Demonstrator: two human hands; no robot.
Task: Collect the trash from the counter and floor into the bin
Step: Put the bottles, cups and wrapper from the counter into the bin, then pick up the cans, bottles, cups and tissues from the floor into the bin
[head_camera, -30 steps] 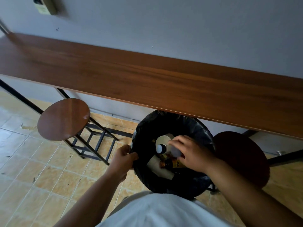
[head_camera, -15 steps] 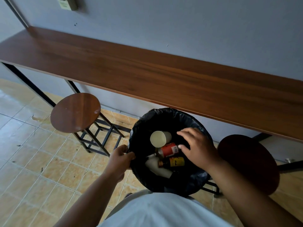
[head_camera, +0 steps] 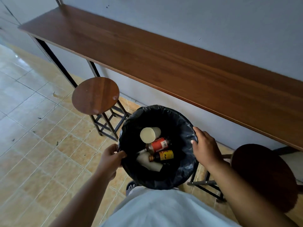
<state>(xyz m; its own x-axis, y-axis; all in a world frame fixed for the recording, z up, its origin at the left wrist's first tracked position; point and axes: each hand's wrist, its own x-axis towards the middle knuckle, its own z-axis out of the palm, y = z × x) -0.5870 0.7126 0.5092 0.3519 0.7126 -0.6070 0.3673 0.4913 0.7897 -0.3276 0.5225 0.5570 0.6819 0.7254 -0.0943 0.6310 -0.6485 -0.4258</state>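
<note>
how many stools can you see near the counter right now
2. One stool stands left of the bin, its round seat fully in view beside the counter. The other stool is right of the bin, in shadow behind the right forearm. More may sit outside the frame.

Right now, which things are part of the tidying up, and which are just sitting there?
Part of the job:
- bin, left hand holding its rim, right hand on the rim
- paper cup, red bottle, yellow-label bottle inside
- counter

Just there:
- two stools
- wall
</note>
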